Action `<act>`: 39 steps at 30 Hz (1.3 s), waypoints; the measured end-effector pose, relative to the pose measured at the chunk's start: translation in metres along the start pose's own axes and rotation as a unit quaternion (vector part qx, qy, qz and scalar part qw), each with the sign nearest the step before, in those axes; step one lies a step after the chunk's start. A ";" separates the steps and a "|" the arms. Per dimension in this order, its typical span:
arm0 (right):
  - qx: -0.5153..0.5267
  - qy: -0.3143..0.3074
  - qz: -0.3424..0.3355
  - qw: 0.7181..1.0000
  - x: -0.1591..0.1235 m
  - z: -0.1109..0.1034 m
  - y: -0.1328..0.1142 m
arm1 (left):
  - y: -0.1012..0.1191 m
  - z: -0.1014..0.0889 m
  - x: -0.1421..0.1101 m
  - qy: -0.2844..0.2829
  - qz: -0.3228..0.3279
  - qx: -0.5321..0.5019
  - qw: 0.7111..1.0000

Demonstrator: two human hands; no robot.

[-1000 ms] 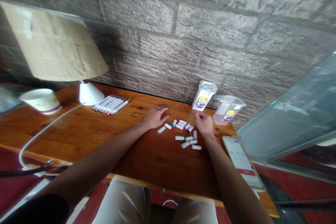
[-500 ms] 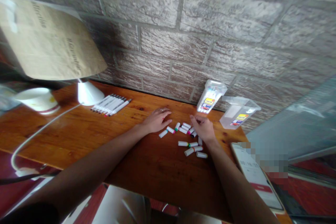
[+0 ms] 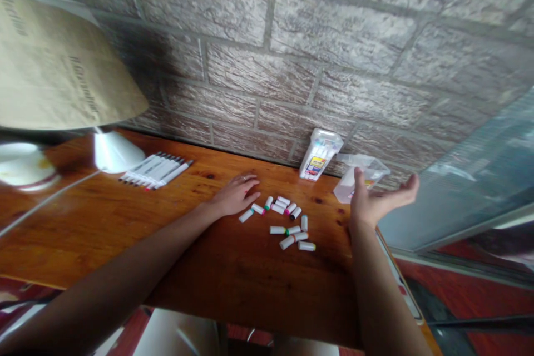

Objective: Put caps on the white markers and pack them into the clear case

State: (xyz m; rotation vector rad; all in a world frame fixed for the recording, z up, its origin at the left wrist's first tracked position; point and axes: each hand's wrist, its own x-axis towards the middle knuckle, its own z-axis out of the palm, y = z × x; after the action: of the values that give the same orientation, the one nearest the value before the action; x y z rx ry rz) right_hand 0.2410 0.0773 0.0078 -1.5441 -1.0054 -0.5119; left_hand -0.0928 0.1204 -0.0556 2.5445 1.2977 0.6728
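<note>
Several white marker caps (image 3: 286, 220) with coloured ends lie scattered on the wooden table (image 3: 233, 272). My left hand (image 3: 234, 196) rests flat and open on the table, its fingertips beside the nearest caps. My right hand (image 3: 377, 201) is raised above the table's right side, palm up, fingers spread, holding nothing. Just behind it stands a clear plastic container (image 3: 359, 176), and a clear marker case (image 3: 318, 154) leans against the brick wall. A row of white markers (image 3: 155, 169) lies at the back left.
A lamp with a paper shade (image 3: 58, 75) and white base (image 3: 113, 151) stands at the left, its cord (image 3: 45, 198) trailing over the table. A white bowl (image 3: 20, 166) sits far left. A phone (image 3: 398, 281) lies under my right forearm. A glass panel (image 3: 467, 178) rises at the right.
My right hand has lifted off the caps, swung right and turned palm up, open. My left hand has stayed flat on the table. The view has shifted slightly.
</note>
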 end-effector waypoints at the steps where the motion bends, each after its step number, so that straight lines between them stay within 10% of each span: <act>1: -0.005 0.010 0.026 1.000 -0.002 0.005 0.007 | 0.000 0.000 0.000 -0.002 0.002 0.001 1.000; 14: -0.020 -0.014 0.146 0.989 -0.021 0.032 0.028 | 0.003 -0.002 -0.001 -0.006 -0.005 0.006 1.000; 25: 0.046 0.058 -0.048 0.996 -0.015 -0.012 -0.056 | 0.010 -0.008 -0.002 0.022 -0.021 -0.040 0.999; 34: 0.276 -0.161 0.041 0.947 -0.092 0.013 -0.127 | 0.049 -0.024 -0.008 0.134 0.062 -0.202 0.968; 39: 0.314 -0.263 -0.038 0.912 -0.109 0.024 -0.138 | 0.036 -0.019 -0.002 0.216 0.004 -0.247 0.945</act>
State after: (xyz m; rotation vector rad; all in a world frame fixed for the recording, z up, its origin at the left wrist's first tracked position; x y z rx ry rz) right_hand 0.0645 0.0613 -0.0037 -1.0646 -1.4685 0.2010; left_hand -0.0776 0.0967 -0.0262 2.0571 1.0485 1.4171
